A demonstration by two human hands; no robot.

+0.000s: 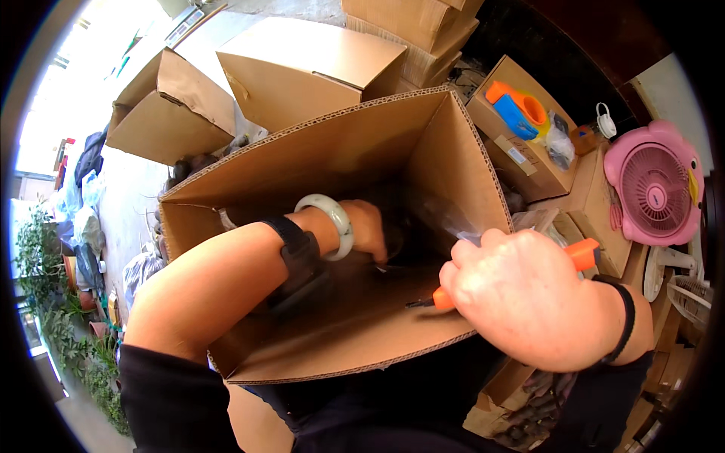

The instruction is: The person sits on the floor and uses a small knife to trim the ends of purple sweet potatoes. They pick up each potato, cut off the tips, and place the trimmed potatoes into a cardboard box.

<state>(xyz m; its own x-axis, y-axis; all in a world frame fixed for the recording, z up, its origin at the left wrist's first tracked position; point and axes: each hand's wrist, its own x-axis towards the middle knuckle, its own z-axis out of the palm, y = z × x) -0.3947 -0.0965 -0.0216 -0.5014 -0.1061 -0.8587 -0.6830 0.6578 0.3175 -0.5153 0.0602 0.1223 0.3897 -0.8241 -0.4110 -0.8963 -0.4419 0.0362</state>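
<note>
A deep cardboard box stands before me with its top uncovered. My left hand reaches down inside it with bent fingers, a pale bangle and a black band around that arm. A small light scrap shows at its fingertips, too blurred to name. Over the box's right edge, my right hand grips an orange-handled tool, whose dark tip points left into the box. Clear plastic film runs up to the right hand's fingers. Deep shadow hides most of the box's contents.
Beyond the box stand two cardboard boxes and a carton stack. A carton at right bears an orange tape dispenser. Farther right is a pink fan. Dark roundish produce lies below; plants line the left.
</note>
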